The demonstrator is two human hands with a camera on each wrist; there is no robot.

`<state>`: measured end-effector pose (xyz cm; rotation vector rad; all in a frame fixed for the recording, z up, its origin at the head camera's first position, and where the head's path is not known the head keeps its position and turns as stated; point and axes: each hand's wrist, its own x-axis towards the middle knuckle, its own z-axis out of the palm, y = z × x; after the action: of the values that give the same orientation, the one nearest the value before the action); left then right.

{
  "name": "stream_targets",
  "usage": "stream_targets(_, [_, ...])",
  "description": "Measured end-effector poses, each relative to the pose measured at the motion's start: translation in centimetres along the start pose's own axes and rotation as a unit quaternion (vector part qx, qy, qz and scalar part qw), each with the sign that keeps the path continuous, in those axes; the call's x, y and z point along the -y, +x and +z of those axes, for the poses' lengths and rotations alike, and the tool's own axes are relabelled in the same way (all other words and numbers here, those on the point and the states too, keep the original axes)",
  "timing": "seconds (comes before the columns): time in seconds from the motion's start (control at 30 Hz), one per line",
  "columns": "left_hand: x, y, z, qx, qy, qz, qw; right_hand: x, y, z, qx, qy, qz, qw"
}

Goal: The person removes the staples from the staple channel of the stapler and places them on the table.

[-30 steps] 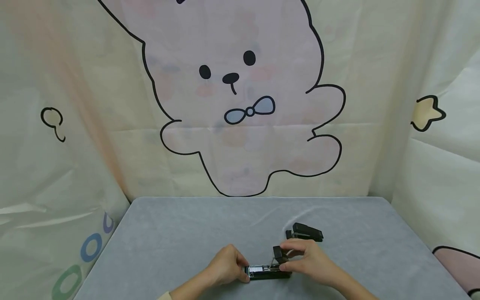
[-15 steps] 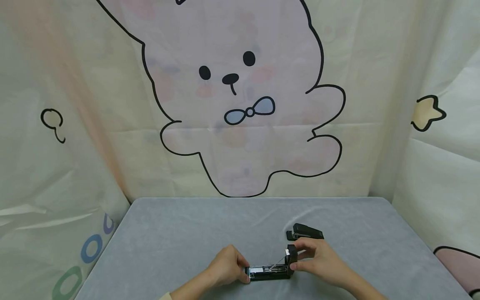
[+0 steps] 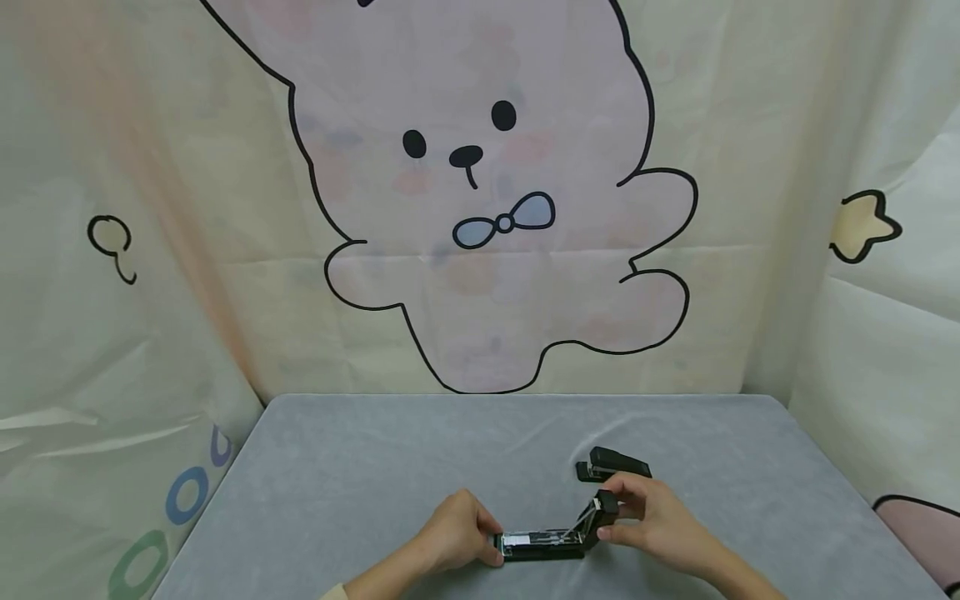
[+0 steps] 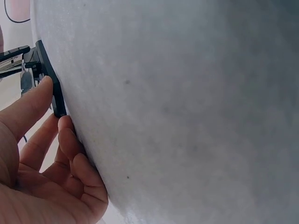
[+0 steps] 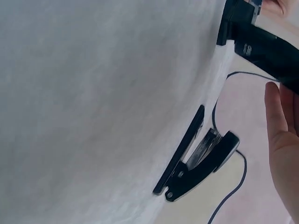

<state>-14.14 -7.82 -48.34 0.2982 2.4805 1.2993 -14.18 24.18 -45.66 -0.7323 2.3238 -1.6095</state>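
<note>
A black stapler (image 3: 540,546) lies swung open on the grey cloth, its magazine and metal parts showing and its cover (image 3: 596,517) tilted up to the right. At the base's left end my left hand (image 3: 461,532) pinches it between thumb and fingers; the left wrist view shows the thumb (image 4: 39,93) on the base's end (image 4: 53,79). My right hand (image 3: 652,523) holds the raised cover's free end between thumb and fingers. Much of that cover (image 5: 268,51) also appears in the right wrist view, beside the right hand (image 5: 285,144).
A second black stapler (image 3: 618,462) stands on the table (image 3: 375,450) just behind my right hand; in the right wrist view this other stapler (image 5: 201,161) shows its arm raised off its base. A curtain (image 3: 495,292) with a cartoon animal hangs behind the table.
My right hand has moved right, swinging the stapler's cover from over the base through upright to a rightward tilt. The left hand has stayed at the base's left end.
</note>
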Motion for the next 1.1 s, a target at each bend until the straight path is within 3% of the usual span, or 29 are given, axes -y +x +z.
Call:
stream_targets(0.17, [-0.1,0.1,-0.1,0.005,-0.004,-0.004,1.0,-0.3,-0.5,-0.8,0.007,0.016,0.012,0.9998])
stream_targets(0.33, [0.0,0.1,-0.5,0.01,-0.012,-0.012,0.9998,-0.9,-0.8,-1.5,-0.008,-0.002,0.013,0.9999])
stream_targets(0.57, [0.0,0.2,-0.5,0.009,-0.014,-0.011,0.9998,-1.9,-1.3,-2.5,0.004,0.03,0.034,0.9989])
stream_targets(0.83, [-0.2,0.2,-0.3,0.014,-0.016,-0.009,0.9997,-2.4,-1.8,-3.3,-0.005,-0.018,0.075,0.997])
stream_targets(1.1, [-0.2,0.1,-0.3,0.017,-0.016,-0.007,0.9997,-3.2,-2.0,-3.4,0.002,-0.042,0.073,0.9965])
